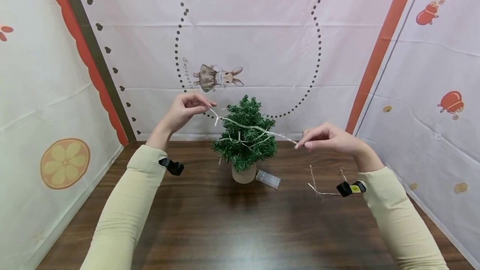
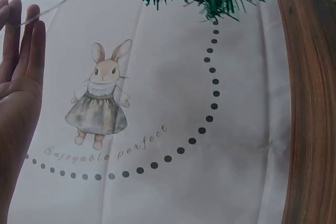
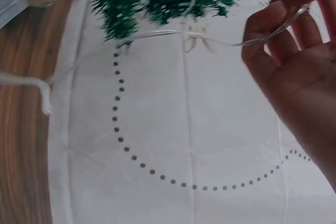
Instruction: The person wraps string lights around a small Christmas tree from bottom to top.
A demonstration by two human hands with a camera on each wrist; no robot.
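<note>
A small green artificial Christmas tree [image 1: 245, 109] stands upright on the table in a round pale base [image 1: 243, 176]. Across the front of it runs a thin, clear string of lights [image 1: 255, 127], held up at both sides. My left hand [image 1: 189, 106] pinches the strand at the upper left of the tree, thumb against fingertips. Lower and to the right, my right hand [image 1: 326, 138] pinches the same strand; in the right wrist view the wire [image 3: 257, 40] passes along its curled fingers. Parts of the strand loop over the branches.
A clear battery box [image 1: 268, 179] lies on the wooden table [image 1: 225, 228] beside the tree's base. A loose tail of the light string [image 1: 326, 193] trails on the table under my right wrist. Behind hangs a printed cloth [image 1: 247, 45] with a rabbit and dotted lines.
</note>
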